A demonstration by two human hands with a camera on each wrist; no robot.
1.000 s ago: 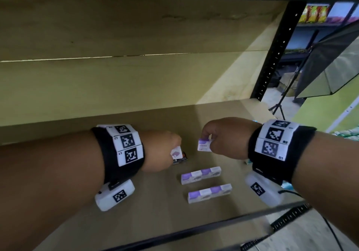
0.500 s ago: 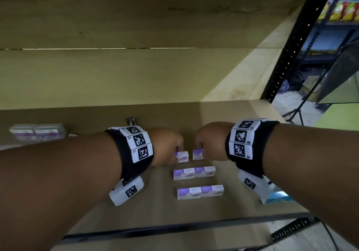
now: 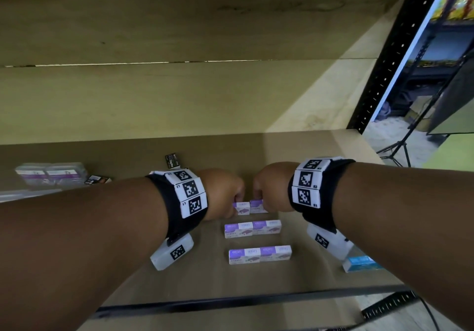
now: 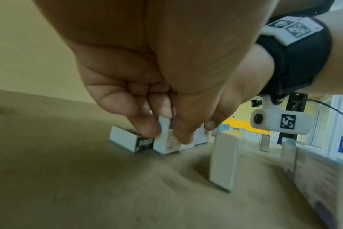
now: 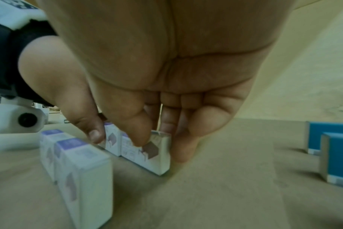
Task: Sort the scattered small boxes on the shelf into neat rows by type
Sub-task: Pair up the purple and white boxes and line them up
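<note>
Two rows of purple-and-white staple boxes stand on the brown shelf [image 3: 200, 274]: a near pair [image 3: 259, 254] and a middle pair [image 3: 252, 228]. Behind them my left hand [image 3: 237, 198] pinches one purple-and-white box [image 3: 241, 207] [image 4: 167, 141] resting on the shelf. My right hand [image 3: 257, 197] pinches a second one [image 3: 256, 205] [image 5: 149, 153] right beside it, the two boxes touching side by side. A black staple box [image 4: 131, 141] lies just behind the left-hand box.
A black staples box [image 3: 171, 161] lies further back, another black box [image 3: 96, 179] to the left beside a wrapped purple pack [image 3: 50, 174]. Blue boxes [image 3: 361, 263] [image 5: 337, 156] stand at the right. A black metal rail [image 3: 230, 301] edges the shelf front.
Both hands have lowered their boxes onto the shelf and brought them together side by side behind the middle row. The head view has shifted, showing more of the shelf's left.
</note>
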